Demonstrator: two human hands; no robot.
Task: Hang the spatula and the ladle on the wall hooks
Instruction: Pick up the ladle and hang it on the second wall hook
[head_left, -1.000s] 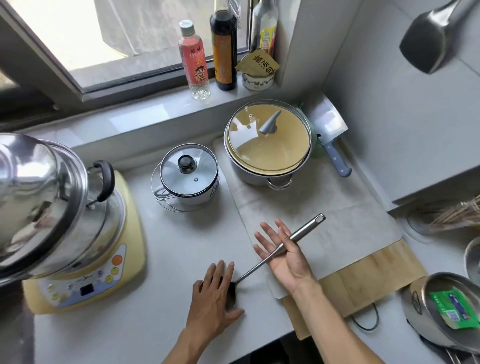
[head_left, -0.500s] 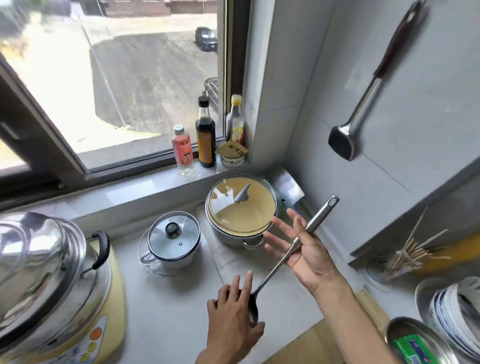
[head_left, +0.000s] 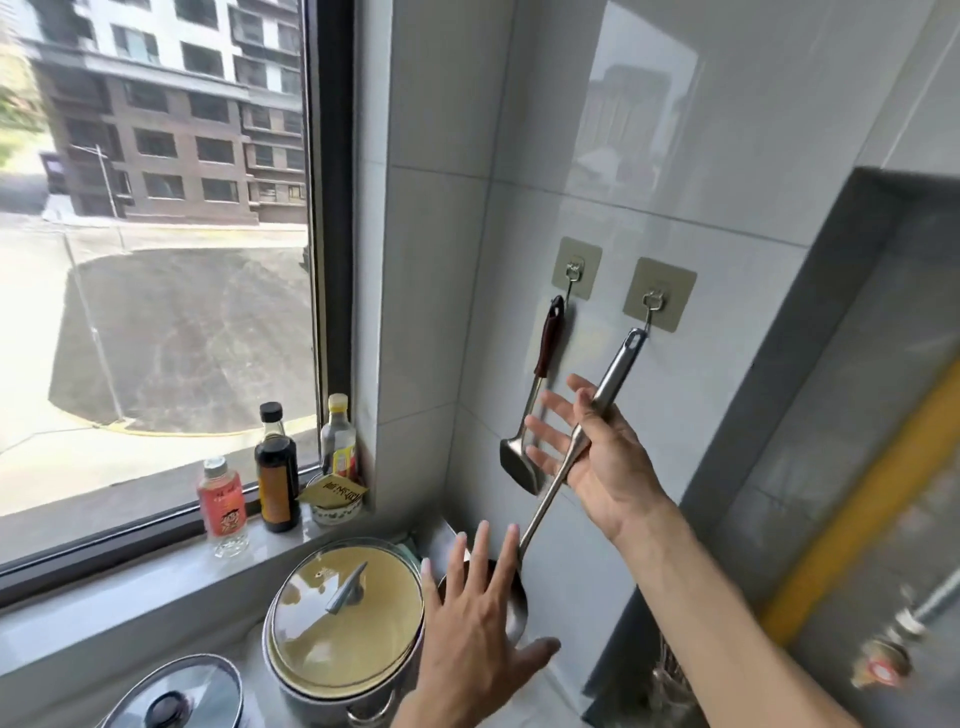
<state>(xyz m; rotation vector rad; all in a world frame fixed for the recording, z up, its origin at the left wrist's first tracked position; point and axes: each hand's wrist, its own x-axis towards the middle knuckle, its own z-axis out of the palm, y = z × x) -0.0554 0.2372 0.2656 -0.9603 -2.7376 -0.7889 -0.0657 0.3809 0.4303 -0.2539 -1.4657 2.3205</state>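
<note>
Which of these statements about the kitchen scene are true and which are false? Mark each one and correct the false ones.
1. The spatula already hangs from the left wall hook. True.
2. The ladle lies flat on the counter. False: both hands hold it up, its handle hole just below the right wall hook.
3. The right hand holds the ladle's handle. True.
4. The left hand grips the pot lid. False: it supports the ladle's bowl.
5. Both wall hooks are occupied. False: the right one carries nothing yet.
</note>
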